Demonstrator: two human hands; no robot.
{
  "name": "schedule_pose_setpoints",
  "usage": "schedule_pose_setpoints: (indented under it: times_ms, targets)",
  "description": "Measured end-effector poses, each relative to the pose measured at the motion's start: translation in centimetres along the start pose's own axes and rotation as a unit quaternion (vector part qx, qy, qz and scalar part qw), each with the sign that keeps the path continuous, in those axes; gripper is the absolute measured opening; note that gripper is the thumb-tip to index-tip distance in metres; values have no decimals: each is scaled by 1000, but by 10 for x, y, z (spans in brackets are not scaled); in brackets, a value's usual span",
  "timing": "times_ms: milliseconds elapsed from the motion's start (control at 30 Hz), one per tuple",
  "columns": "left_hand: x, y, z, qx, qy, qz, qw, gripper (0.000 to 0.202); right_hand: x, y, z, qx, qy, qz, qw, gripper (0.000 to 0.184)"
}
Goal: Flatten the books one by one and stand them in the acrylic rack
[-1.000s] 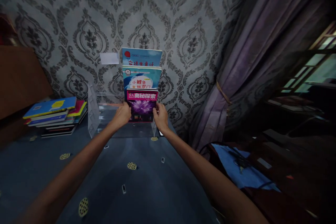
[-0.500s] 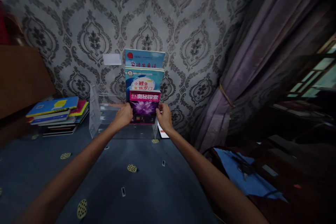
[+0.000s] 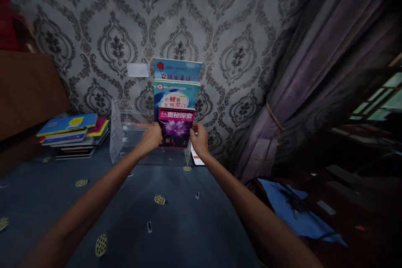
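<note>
A purple-and-pink magazine (image 3: pixel 176 127) stands upright in the front slot of a clear acrylic rack (image 3: pixel 125 138) against the wall. My left hand (image 3: pixel 152 137) grips its left edge and my right hand (image 3: pixel 199 137) grips its right edge, fingers closed on it. Behind it, stepped higher, stand a teal book (image 3: pixel 176 96) and a blue book (image 3: pixel 177 70). The left half of the rack holds no books.
A stack of several flat books (image 3: pixel 73 134) lies on the blue patterned cloth (image 3: pixel 176 217) at the left. A brown board (image 3: pixel 28 92) stands far left. A purple curtain (image 3: pixel 301 75) hangs at right, with a blue cloth (image 3: pixel 295 213) below it. A white card (image 3: pixel 197 160) lies beside the rack.
The view has shifted slightly, so everything sits a little more to the right. Both hands stay on the magazine's edges, with the magazine seated a bit lower in the rack.
</note>
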State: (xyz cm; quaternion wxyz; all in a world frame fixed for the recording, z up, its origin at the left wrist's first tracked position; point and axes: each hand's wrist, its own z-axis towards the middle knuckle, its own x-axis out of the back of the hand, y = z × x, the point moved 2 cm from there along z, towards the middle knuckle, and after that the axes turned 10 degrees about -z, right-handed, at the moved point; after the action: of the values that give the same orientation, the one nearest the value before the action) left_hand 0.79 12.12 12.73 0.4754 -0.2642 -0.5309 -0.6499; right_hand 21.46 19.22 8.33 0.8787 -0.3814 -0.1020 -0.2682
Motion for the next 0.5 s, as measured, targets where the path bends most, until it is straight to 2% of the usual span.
schedule_pose_setpoints:
  times_ms: [267,500]
  targets:
    - [5,4,-3,16,-21,14,1000,26,-1,-2,-1,13,29,4,999,15]
    - [9,5,-7,15,-37,18,999,26,1,-2,0,6,10,-2,1000,16]
